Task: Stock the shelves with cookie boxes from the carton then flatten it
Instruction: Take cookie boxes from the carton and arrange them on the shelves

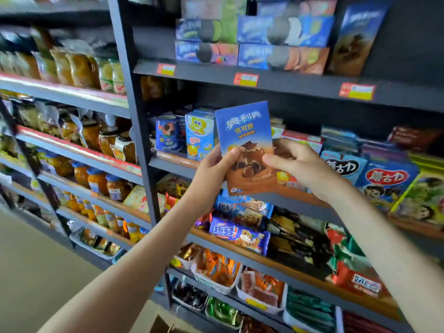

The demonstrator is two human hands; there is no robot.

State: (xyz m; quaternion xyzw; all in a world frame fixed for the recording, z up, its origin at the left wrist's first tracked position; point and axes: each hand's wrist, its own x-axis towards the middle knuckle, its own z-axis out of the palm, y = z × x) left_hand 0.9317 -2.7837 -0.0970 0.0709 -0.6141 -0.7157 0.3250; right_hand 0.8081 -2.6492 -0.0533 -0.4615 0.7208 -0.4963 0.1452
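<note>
My left hand [217, 165] and right hand [301, 170] are both up at the middle of the frame, gripping one cookie box [243, 133] between them. The left thumb lies across the box's front near its lower left edge. The right thumb presses the front at the lower right, with its fingers curled round the back. The box stands upright, tilted a little to the left, blue on top and brown below, held in the air in front of the dark shelf unit [143, 145]. I cannot tell whether a second box sits behind it under the right fingers. On the top shelf [288, 81], upper centre, stacked blue cookie boxes [254, 39] lie flat, and a matching blue-and-brown box [355, 39] leans at the upper right. A corner of the brown carton [165, 324] shows at the bottom edge.
</note>
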